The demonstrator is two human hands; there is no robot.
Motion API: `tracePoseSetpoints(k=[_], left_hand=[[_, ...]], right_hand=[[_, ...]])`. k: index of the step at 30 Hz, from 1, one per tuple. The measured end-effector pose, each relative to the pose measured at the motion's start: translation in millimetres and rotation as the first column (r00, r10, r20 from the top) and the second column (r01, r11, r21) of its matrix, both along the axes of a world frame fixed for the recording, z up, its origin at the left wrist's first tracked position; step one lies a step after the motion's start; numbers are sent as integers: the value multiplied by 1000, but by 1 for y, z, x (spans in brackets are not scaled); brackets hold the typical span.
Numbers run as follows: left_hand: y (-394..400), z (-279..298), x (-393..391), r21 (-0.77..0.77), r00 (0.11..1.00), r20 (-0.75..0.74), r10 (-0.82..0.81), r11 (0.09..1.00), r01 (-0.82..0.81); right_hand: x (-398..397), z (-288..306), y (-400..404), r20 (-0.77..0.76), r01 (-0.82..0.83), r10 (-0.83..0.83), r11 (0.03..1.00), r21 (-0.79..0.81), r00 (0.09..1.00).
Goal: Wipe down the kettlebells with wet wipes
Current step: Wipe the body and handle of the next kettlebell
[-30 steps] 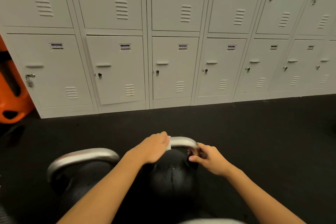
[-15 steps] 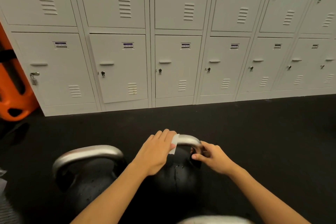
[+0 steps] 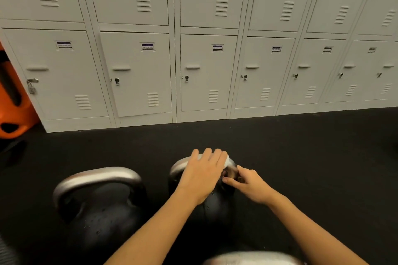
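At the very bottom edge a curved grey metal bar (image 3: 252,257) shows, only partly in frame. Just beyond it two bare forearms reach forward over a black round-bodied kettlebell with a silver metal handle (image 3: 212,206) standing on the black rubber floor (image 3: 312,157). The left hand (image 3: 203,175) lies over the top of that handle, fingers nearly straight and draped across it, pressing a white wet wipe (image 3: 226,161) against the metal — only a sliver of the wipe shows past the fingertips. The right hand (image 3: 251,184) sits at the right end of the same handle, its thumb and curled fingers pinching the bar where it bends down to the body. Just to the left stands a second, larger black kettlebell with a thick silver handle (image 3: 97,198), untouched and apart from both hands. Farther off, a wall of pale grey metal lockers (image 3: 206,71) spans the frame — at its left edge an orange plastic object (image 3: 15,114) rests on the floor.
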State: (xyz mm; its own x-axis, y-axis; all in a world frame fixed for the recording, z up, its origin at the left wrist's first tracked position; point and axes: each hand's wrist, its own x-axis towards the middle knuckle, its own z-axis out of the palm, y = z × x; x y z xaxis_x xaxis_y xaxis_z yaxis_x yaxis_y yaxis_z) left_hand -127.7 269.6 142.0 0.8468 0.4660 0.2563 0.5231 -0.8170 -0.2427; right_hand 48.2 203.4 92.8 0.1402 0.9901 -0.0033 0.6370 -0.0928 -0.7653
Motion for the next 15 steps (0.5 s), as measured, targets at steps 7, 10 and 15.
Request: tracePoseSetpoints(k=[7, 10, 15], left_hand=[[12, 1, -30, -88, 979, 57, 195, 978, -189], [8, 7, -18, -130, 982, 13, 190, 974, -187], [4, 12, -7, -143, 997, -19, 80, 986, -82]], right_hand=[[3, -7, 2, -3, 15, -15, 999, 29, 1000], [2, -6, 3, 0, 19, -19, 1000, 21, 1000], [-1, -2, 3, 16, 5, -5, 1000, 9, 1000]])
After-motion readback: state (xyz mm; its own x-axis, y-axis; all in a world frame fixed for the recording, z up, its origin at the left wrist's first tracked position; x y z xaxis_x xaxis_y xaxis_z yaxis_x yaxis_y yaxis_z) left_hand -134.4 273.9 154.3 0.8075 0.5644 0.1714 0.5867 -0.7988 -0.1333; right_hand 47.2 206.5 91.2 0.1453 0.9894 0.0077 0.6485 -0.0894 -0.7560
